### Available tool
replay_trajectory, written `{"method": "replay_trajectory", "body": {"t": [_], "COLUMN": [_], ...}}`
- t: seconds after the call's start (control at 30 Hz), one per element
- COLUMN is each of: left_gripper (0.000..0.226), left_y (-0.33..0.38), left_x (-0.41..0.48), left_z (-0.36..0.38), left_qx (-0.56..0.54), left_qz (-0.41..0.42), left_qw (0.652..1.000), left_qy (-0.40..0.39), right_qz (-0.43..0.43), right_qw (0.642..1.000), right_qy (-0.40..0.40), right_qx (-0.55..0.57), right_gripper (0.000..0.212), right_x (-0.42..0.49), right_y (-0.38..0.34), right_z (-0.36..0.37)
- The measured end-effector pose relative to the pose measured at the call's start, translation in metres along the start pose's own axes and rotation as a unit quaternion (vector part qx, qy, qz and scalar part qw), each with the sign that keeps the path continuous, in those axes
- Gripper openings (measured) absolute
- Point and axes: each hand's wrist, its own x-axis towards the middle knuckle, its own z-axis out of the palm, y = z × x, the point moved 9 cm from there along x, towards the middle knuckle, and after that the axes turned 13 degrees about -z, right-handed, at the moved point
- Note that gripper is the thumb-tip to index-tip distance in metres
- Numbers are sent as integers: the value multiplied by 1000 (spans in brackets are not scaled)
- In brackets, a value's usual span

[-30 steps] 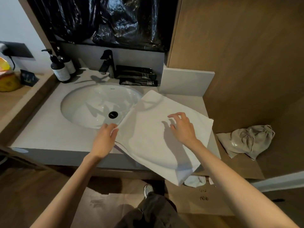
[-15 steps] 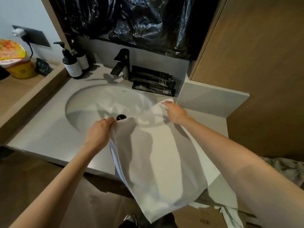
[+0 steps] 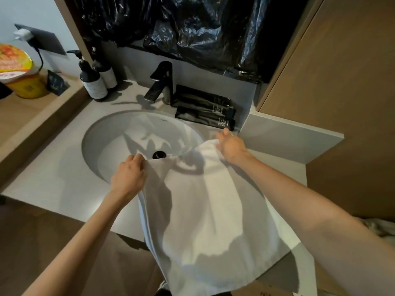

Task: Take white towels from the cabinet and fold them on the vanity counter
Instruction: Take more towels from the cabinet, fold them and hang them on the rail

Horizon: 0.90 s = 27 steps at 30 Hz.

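Our left grip (image 3: 128, 178) pinches the far left corner of the white towel (image 3: 209, 221), fingers curled over the cloth just short of the drain (image 3: 159, 154). Our right grip (image 3: 232, 146) holds the far right corner, thumb and fingers closed on the edge, with one finger pointing toward the black tubes (image 3: 205, 107). Between the two grips the towel's far edge runs nearly taut over the near right part of the sink (image 3: 111, 144).

From there the towel lies spread across the right side of the surface (image 3: 53, 182), and its near end hangs down past the front edge. We see soft shadows of our arms across the cloth. We cannot tell whether it is a single layer or already doubled.

Behind the sink stands a dark faucet (image 3: 160, 84), with the black tubes lying just to its right against the back wall. Two pump bottles (image 3: 93, 82) stand at the back left corner. A crumpled black plastic sheet (image 3: 203, 28) hangs above the back wall, and a wooden cabinet panel (image 3: 342, 71) rises on the right. On the wooden ledge to the left sits a yellow cup (image 3: 19, 73), below a wall socket (image 3: 40, 39).
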Motion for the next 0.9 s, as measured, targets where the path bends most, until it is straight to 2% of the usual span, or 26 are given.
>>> {"method": "replay_trajectory", "body": {"t": [0.1, 0.2, 0.3, 0.4, 0.5, 0.6, 0.7, 0.8, 0.9], "left_gripper": [19, 22, 21, 26, 31, 39, 30, 25, 25], "left_y": [2, 15, 33, 55, 80, 95, 120, 142, 155], "left_x": [1, -4, -9, -14, -21, -27, -47, -68, -75], "left_z": [-9, -23, -38, -51, -60, -62, -68, -78, -84], "left_qx": [-28, -64, -87, -101, -95, -149, -223, -208, -188], "left_qz": [29, 101, 156, 161, 185, 167, 209, 281, 311], "left_qw": [999, 993, 984, 981, 978, 973, 947, 934, 930], "left_qy": [10, 7, -8, -33, -23, -60, -99, -75, -52], "right_qz": [13, 42, 88, 119, 156, 205, 251, 286, 309], "right_qw": [997, 988, 979, 970, 953, 925, 896, 873, 868], "right_qy": [68, 137, 172, 209, 255, 311, 362, 391, 384], "right_qx": [34, 56, 60, 49, 55, 73, 65, 55, 62], "right_gripper": [28, 19, 28, 32, 36, 38, 45, 51, 49], "right_x": [-30, -80, -138, -196, -256, -317, -370, -407, -427], "right_y": [15, 38, 55, 60, 60, 60, 57, 58, 61], "right_z": [-13, -23, -38, -62, -83, -98, -106, -109, -104]}}
